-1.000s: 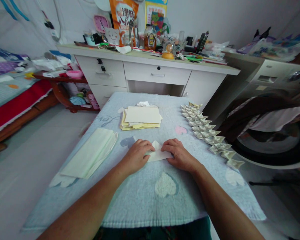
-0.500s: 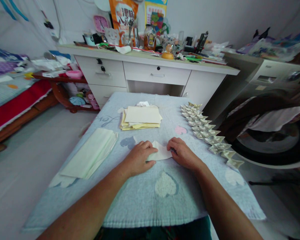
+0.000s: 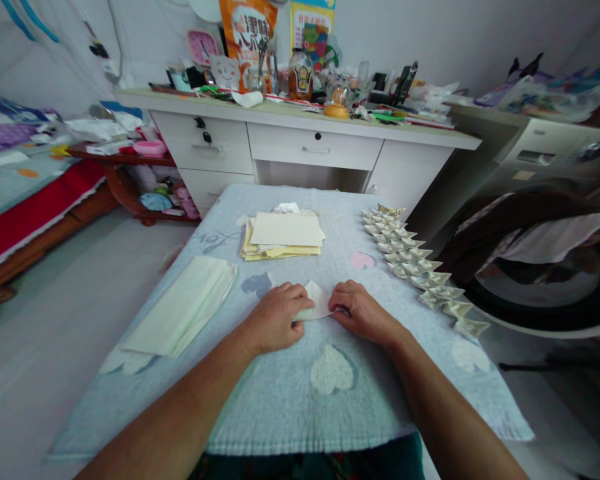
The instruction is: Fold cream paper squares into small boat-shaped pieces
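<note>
Between my hands, low over the cloth-covered table [image 3: 280, 407], is a small sheet of off-white paper [image 3: 318, 300] folded to a peak at its top. My left hand [image 3: 279, 315] pinches its left end between thumb and fingers. At the right end, my right hand [image 3: 357, 308] has its fingers closed on the paper's edge. Both hands cover the paper's lower corners. Beyond them lies a stack of cream and yellow paper sheets [image 3: 286, 231]. Left of my left hand rests a pile of long pale-green folded paper [image 3: 185, 307].
A long row of nested folded paper pieces [image 3: 410, 257] runs along the table's right side. Behind the table stands a white desk [image 3: 310, 143] crowded with jars and bags. A washing machine [image 3: 535, 167] with cloth in its open door is at right, a bed [image 3: 35, 180] at left.
My right hand has shifted slightly left and down along the paper, closer to my left hand. Less of the paper's right end shows. My left hand stays nearly in place.
</note>
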Tool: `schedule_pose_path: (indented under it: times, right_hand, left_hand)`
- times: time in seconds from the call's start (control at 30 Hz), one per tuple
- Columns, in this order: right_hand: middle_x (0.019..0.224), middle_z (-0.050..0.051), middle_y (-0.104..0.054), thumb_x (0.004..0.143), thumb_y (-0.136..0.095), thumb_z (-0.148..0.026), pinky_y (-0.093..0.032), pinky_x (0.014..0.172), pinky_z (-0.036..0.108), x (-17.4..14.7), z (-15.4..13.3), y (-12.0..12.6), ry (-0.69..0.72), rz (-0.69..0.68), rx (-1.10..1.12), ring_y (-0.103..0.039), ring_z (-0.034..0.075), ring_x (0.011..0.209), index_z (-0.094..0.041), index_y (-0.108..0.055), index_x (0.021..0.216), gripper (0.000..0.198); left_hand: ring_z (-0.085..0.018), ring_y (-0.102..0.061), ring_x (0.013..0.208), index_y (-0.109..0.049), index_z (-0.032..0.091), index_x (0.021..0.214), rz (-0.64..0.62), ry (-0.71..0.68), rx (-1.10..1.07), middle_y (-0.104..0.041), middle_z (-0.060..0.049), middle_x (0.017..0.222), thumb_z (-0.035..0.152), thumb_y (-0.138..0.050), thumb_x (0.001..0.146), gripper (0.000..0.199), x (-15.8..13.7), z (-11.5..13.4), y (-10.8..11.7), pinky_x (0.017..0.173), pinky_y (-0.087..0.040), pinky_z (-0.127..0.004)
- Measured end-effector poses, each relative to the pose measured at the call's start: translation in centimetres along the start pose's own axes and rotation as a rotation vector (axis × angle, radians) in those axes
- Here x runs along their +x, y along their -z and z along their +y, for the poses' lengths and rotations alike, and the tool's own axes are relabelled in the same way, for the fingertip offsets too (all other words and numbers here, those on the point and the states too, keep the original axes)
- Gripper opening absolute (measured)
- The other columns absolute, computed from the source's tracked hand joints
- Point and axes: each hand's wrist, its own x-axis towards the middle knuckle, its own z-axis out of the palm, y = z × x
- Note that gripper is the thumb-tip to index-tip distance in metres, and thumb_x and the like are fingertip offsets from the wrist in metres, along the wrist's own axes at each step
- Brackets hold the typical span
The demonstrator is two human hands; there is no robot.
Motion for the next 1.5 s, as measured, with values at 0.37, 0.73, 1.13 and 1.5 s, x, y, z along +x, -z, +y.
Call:
schedule_pose_path:
  times: [0.37,0.73,1.13,1.5]
  right_hand:
    - [0.079,0.003,-0.059,0.087,-0.053,-0.017,-0.035,0.072,0.027,0.2,0.2,-0.2,-0.121,0.039,0.069,-0.05,0.016,0.078,-0.017,-0.059,0.083,0.007]
    - [0.083,0.005,-0.057,0.09,-0.054,-0.026,-0.034,0.075,0.028,0.8,0.3,-1.5,-0.301,0.112,-0.041,-0.05,0.017,0.082,-0.017,-0.063,0.08,0.016]
    - [0.086,0.006,-0.058,0.088,-0.058,-0.031,-0.033,0.075,0.028,1.2,0.1,-1.8,-0.419,0.121,-0.145,-0.05,0.018,0.084,-0.016,-0.066,0.077,0.02]
    - [0.087,0.006,-0.058,0.088,-0.058,-0.034,-0.032,0.075,0.028,1.4,0.0,-1.8,-0.447,0.098,-0.207,-0.051,0.018,0.085,-0.017,-0.066,0.079,0.021]
  left_hand:
    - [-0.02,-0.056,0.085,-0.062,0.018,0.084,-0.036,0.134,0.018,-0.06,-0.005,0.084,0.02,-0.045,0.088,0.018,0.1,-0.9,0.7,0.075,-0.042,-0.03]
    - [-0.02,-0.06,0.086,-0.063,0.018,0.086,-0.037,0.299,-0.012,-0.065,-0.005,0.088,0.027,-0.049,0.089,0.017,0.6,-1.1,0.5,0.075,-0.041,-0.028]
    - [-0.018,-0.06,0.081,-0.063,0.018,0.079,0.019,0.338,-0.055,-0.067,-0.003,0.084,0.022,-0.056,0.083,0.009,0.3,-2.1,0.7,0.07,-0.038,-0.026]
    - [-0.015,-0.056,0.069,-0.063,0.019,0.074,0.017,0.375,-0.076,-0.065,0.0,0.074,0.024,-0.06,0.079,0.007,0.5,-2.1,1.0,0.06,-0.031,-0.024]
